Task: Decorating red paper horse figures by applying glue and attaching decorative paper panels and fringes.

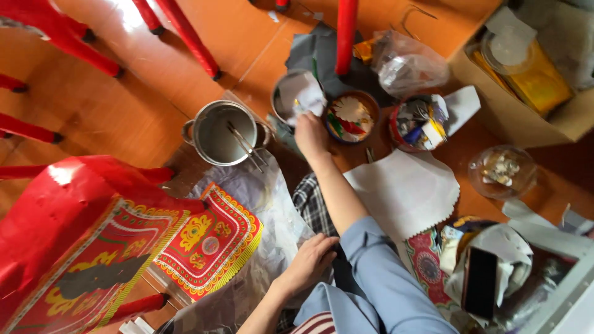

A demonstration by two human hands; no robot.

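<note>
the left hand [312, 260] rests open on the lap, while the right hand [309, 130] reaches out and pinches a white paper [304, 93] over a small pot [291, 93] on the floor, likely light, floppy, best held by its edge.

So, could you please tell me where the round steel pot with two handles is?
In the head view, the round steel pot sits on the orange floor, left of the person's outstretched right hand.

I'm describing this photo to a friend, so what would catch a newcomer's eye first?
The big red ornamented paper piece at lower left stands out. In the middle, the right hand reaches up, holding white paper over a small pot, beside a steel pot.
</note>
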